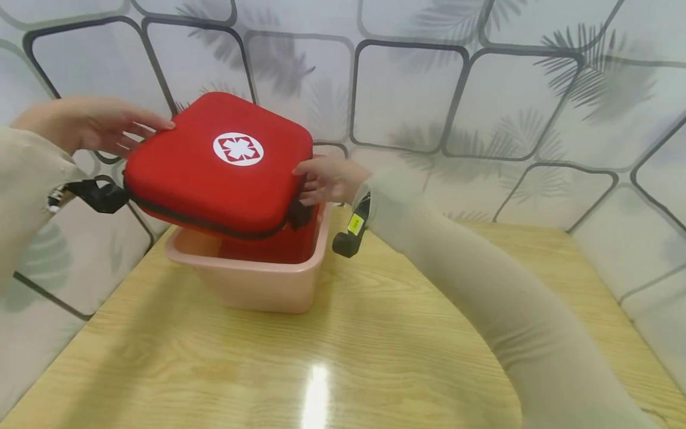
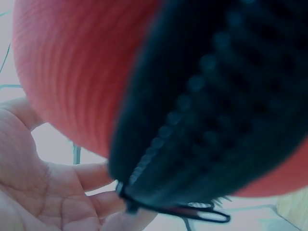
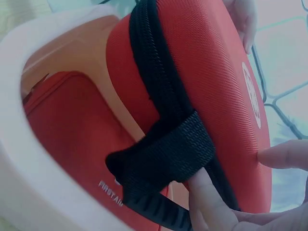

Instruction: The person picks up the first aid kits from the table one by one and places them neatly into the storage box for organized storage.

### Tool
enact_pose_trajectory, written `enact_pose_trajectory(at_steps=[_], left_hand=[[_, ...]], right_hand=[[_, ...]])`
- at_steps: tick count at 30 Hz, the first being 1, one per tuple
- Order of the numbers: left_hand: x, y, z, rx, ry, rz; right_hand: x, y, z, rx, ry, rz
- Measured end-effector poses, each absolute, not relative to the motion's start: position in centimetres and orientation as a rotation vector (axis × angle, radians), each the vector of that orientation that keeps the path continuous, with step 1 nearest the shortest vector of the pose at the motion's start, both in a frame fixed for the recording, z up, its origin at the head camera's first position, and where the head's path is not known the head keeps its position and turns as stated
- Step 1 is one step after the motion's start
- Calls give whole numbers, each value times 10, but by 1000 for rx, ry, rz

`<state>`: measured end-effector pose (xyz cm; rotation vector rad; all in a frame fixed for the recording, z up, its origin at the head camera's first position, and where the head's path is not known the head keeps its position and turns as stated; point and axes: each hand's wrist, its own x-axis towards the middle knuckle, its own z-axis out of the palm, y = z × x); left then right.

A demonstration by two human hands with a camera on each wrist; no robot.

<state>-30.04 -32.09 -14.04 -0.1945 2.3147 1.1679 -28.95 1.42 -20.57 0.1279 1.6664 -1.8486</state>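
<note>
A red first-aid case (image 1: 198, 179) with a black zip and a white round emblem is held tilted above a pink plastic bin (image 1: 257, 289). At its left edge, my left hand (image 1: 104, 126) grips it, thumb on the top and fingers toward the zipped side (image 2: 168, 125). My right hand (image 1: 334, 179) pinches the opposite edge beside a black strap handle (image 3: 163, 154). Inside the bin, under the case, lies a red pouch (image 3: 72, 125) printed with "FIRST AID" lettering; the case hides part of it in the head view.
The bin stands on a light wood-grain table (image 1: 375, 351), near its back left. Patterned wall covering (image 1: 407, 101) rises behind and on both sides. A black wrist strap (image 1: 356, 226) with a yellow label sits on the right wrist.
</note>
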Motion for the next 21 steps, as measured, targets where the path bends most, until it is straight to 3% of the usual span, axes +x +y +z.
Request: enact_pose_trajectory(at_steps=[12,21], left_hand=[[-300,-300,-165,-120,2300,1035],[-302,-294,-176,-139,2230,1099]], right_hand=[[-291,27,-222,151,1706,-1703],[-291,35,-211,72,1859,-1555]])
